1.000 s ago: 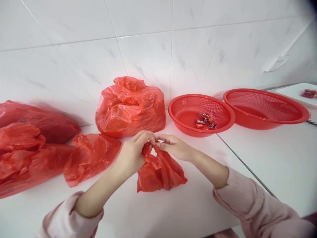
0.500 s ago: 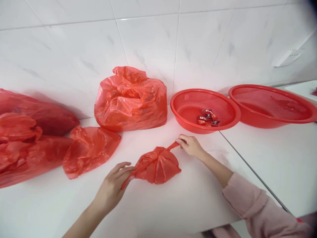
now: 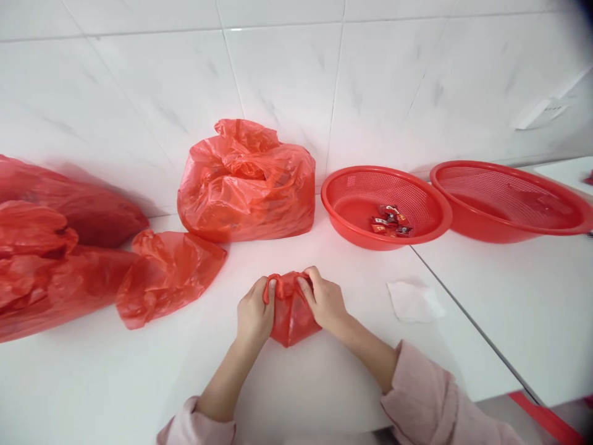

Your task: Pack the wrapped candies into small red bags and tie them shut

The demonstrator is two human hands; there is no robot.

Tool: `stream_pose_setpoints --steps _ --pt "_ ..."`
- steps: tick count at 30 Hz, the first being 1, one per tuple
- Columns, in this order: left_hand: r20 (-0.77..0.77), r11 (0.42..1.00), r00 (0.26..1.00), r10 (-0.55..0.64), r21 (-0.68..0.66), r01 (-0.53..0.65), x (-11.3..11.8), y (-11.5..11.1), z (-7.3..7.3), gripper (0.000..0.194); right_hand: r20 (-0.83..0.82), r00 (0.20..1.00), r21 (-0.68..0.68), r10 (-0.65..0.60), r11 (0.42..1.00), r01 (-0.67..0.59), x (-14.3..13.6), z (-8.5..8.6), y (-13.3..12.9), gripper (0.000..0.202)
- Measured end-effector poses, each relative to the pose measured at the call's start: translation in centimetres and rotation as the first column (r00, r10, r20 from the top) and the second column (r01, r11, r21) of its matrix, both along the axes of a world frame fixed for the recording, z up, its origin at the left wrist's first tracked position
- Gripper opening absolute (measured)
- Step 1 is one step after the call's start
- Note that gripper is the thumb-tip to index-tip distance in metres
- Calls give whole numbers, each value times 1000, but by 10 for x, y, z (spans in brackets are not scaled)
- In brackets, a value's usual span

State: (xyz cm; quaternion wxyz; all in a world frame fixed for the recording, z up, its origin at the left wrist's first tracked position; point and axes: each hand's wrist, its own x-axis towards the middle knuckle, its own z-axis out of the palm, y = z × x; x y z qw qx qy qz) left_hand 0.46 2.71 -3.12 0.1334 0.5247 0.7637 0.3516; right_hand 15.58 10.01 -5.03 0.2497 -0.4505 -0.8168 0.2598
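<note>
A small red plastic bag point(image 3: 291, 318) rests on the white table in front of me, rounded at the bottom and gathered at its top. My left hand point(image 3: 257, 309) is closed on the left side of the gathered top, thumb upward. On the opposite side, my right hand point(image 3: 327, 300) pinches the bag's top between thumb and fingers. Both hands sit close together, with the bag's rim bunched between them. What the bag contains is hidden by the red plastic.
Behind stands a large full red bag point(image 3: 248, 191). More red bags point(image 3: 60, 278) lie at left, beside a smaller crumpled bag point(image 3: 171, 272). A red basket point(image 3: 345, 213) with several small wrapped packets point(image 3: 391, 222) and a second basket point(image 3: 504, 228) stand at right. White paper point(image 3: 414, 301) lies nearby.
Both hands have moved inward from the bag's stretched-out ends to its gathered top. The white paper, earlier behind my right arm, now shows.
</note>
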Motion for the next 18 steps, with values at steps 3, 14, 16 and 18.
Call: stream_pose_setpoints --steps 3,14,16,18 --pt "-5 996 1000 2 -87 -3 -4 -2 -8 35 15 1000 -22 -21 1000 21 4 -6 7 30" --pt "-73 970 997 2 -242 -19 -15 1 -29 29 156 987 -89 -23 995 37 8 -18 24 24" --pt "-85 964 996 -5 -266 -18 -15 2 -32 27 177 984 -101 -17 994 35 7 -18 24 24" --pt "-99 958 995 -11 -287 -18 -15 2 -33 23 196 980 -110 -15 993 38 7 -17 25 24"
